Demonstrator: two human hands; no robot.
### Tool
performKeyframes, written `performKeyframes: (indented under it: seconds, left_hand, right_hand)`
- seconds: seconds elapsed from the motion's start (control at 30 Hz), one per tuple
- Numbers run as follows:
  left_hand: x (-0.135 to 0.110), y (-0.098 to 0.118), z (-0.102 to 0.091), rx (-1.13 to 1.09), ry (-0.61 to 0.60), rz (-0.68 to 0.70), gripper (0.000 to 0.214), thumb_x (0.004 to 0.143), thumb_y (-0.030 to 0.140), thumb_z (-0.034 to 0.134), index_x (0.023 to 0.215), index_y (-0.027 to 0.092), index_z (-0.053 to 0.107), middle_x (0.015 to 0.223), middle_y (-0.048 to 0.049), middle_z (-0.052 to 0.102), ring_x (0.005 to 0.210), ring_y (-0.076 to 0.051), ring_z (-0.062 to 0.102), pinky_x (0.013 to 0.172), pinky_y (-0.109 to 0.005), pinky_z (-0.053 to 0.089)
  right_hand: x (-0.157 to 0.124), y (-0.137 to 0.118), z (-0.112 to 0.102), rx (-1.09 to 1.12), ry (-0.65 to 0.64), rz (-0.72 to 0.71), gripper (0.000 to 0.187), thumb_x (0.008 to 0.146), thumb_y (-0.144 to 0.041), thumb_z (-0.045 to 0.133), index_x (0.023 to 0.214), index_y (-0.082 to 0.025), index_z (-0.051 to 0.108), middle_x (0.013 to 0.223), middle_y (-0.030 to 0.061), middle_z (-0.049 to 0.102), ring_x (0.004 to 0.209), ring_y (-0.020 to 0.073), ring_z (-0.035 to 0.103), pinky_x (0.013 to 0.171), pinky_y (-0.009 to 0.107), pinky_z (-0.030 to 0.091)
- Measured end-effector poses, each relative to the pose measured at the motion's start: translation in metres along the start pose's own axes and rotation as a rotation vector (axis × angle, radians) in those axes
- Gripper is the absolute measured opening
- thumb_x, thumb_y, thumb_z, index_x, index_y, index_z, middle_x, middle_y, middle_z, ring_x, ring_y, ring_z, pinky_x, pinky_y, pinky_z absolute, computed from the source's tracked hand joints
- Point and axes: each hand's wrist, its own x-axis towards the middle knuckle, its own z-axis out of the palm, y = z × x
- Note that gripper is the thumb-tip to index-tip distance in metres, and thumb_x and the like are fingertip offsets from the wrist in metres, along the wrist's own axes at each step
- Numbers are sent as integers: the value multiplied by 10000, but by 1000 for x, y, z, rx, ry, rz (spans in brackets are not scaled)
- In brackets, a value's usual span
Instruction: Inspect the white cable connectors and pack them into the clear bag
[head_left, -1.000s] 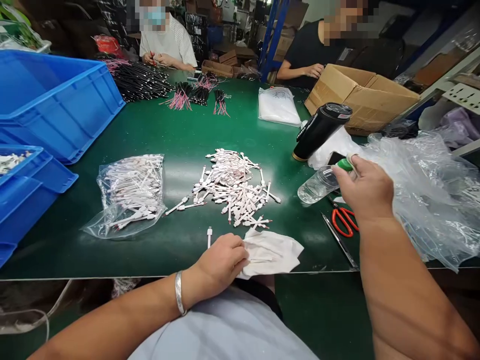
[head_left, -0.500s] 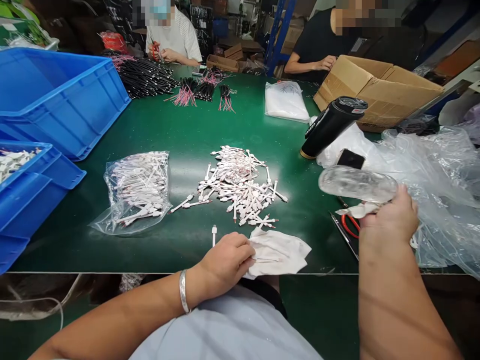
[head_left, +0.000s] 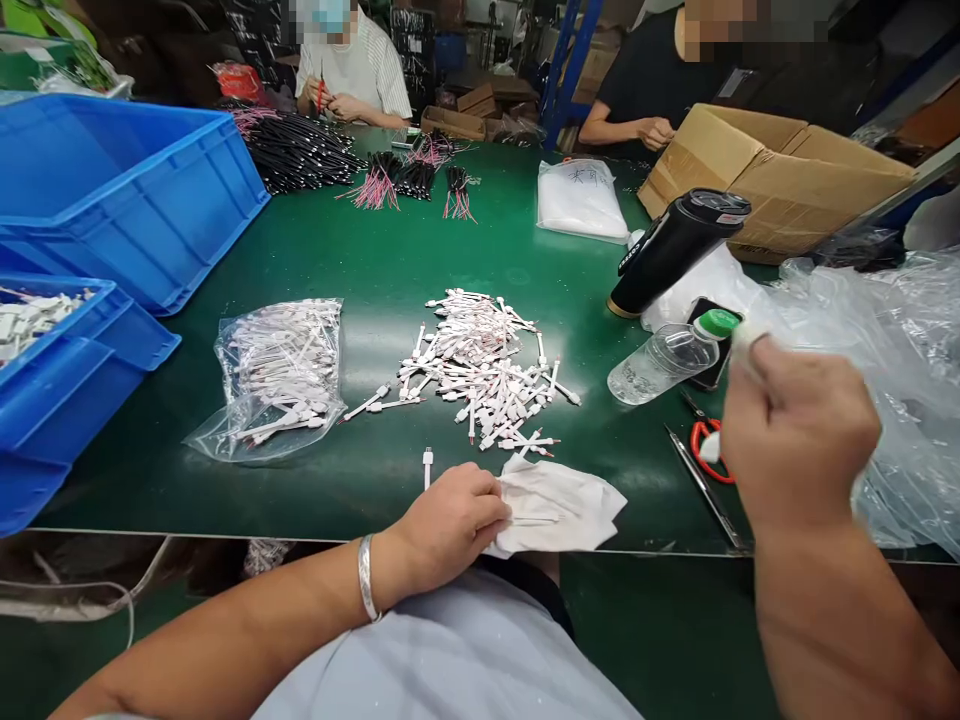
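Note:
My left hand (head_left: 454, 525) is closed at the table's front edge. Its fingertips pinch a short white cable (head_left: 536, 519), whose end lies over a crumpled white tissue (head_left: 577, 500). My right hand (head_left: 802, 430) is raised on the right, slightly blurred, with its fingers curled in. A bit of white tissue (head_left: 748, 340) shows at its fingertips. Just left of it a clear plastic bottle (head_left: 660, 362) with a green cap stands apart from the hand. Beyond my left hand is a heap of short white cables (head_left: 487, 370), and a single white connector (head_left: 428, 465) lies near the knuckles.
A clear bag of white cables (head_left: 281, 375) lies left, beside blue bins (head_left: 202, 220). On the right are a black tumbler (head_left: 675, 250), a phone (head_left: 712, 370), red-handled scissors (head_left: 701, 435), tweezers (head_left: 705, 490), plastic bags (head_left: 900, 400) and a cardboard box (head_left: 780, 180). Two people sit opposite.
My right hand has let go of the bottle, which was tipped over and now stands on the table. That hand has lifted, with white tissue in its fingers. My left hand has stayed in place.

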Motion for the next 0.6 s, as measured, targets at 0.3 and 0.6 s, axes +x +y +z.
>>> performKeyframes:
  seconds: [0.3, 0.6]
  left_hand:
    - [1, -1, 3, 34, -39, 0, 185, 891, 186, 460, 796, 161, 618, 797, -41, 592, 752, -140, 481, 703, -267, 391]
    - [3, 0, 1, 16, -74, -6, 258, 917, 205, 414, 763, 156, 614, 778, -42, 599, 735, -137, 469, 706, -269, 390]
  right_hand:
    - [-118, -88, -27, 312, -722, -466, 318, 832, -29, 369, 983, -176, 608, 658, 31, 509, 582, 154, 459, 508, 263, 352]
    - [-121, -88, -16, 215, -650, -595, 333, 824, -23, 333, 1029, -115, 579, 683, 57, 532, 583, 172, 408, 513, 304, 276]
